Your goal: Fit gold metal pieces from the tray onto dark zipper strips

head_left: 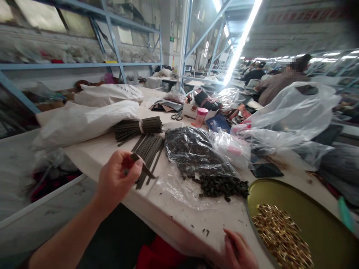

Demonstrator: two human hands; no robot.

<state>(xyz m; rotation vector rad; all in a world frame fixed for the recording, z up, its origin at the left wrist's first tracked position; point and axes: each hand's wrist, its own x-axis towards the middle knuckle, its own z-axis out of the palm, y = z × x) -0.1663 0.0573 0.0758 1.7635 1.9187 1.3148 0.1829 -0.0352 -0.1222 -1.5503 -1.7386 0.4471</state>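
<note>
Strips of dark material are what I have in hand: my left hand [117, 179] is raised above the near edge of the white table [174, 213], fingers curled and pinched shut on 1 thin dark strip [144, 168] that juts out to the right past my thumb. Just beyond it lies a loose pile of the same strips [148, 149], and behind that a bundle tied with a pale band [138, 127]. My left forearm comes up from the lower left, wrist bent inward. My right hand [238, 252] sits low at the table's front edge, fingers loosely bent, holding nothing I can see, just beside the round brass-coloured tray [308, 201] of small gold metal pieces [280, 235]. Between the hands, small dark pellets [221, 186] spill from a clear plastic bag [196, 153].
</note>
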